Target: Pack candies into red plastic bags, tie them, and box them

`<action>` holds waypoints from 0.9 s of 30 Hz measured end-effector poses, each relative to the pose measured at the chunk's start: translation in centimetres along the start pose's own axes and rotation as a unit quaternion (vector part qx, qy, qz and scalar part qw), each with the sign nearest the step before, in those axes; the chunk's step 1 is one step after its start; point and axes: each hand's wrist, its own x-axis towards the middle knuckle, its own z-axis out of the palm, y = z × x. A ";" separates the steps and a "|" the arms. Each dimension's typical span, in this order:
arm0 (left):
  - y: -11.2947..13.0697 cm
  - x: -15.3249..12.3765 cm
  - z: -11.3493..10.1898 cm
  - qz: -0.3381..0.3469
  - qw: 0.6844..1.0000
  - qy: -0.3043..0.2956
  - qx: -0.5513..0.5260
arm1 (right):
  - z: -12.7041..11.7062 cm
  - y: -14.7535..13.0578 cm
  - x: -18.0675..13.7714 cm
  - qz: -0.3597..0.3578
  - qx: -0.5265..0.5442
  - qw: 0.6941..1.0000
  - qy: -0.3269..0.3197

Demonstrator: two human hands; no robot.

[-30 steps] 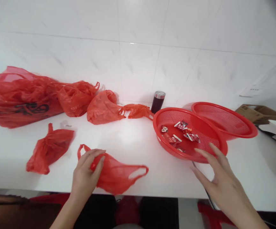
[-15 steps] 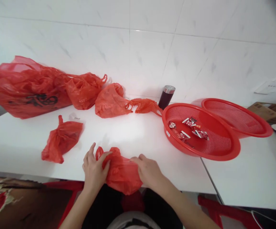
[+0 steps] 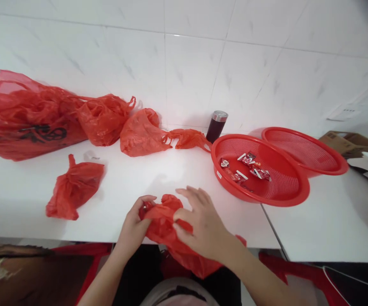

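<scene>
A thin red plastic bag (image 3: 184,250) hangs crumpled over the front edge of the white table, between my two hands. My left hand (image 3: 134,229) grips the bag's left side, with the thumb in front and the fingers curled behind the film. On the other side, the thumb and a finger of my right hand (image 3: 201,225) pinch a fold of the bag, while its other fingers stretch upward. Folds hide what the bag holds, if anything. Left of my hands lies a tied red bag (image 3: 75,187).
Several small wrapped snacks (image 3: 247,168) lie in a red perforated basket (image 3: 290,191), and a second red basket (image 3: 333,165) stands behind it. Along the wall are a dark tumbler (image 3: 216,127), a large red bag (image 3: 31,123) and several smaller red bags (image 3: 144,134). A cardboard box (image 3: 346,142) stands far right.
The bag has shifted right and its lower part now spreads out under my right hand. My right hand has come over the bag, its fingers lifting. The view has moved slightly right.
</scene>
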 end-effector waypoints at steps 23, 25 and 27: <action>0.4 -0.8 -3.8 0.134 0.960 -0.104 0.222 | -3.1 6.1 -1.6 0.337 0.677 0.640 0.136; -0.2 -0.3 -4.2 0.182 0.936 -0.045 0.297 | -3.9 6.0 -1.9 0.295 0.628 0.718 0.059; -0.6 0.1 -4.5 0.194 0.908 0.010 0.372 | -4.2 6.0 -2.2 0.236 0.498 0.833 -0.056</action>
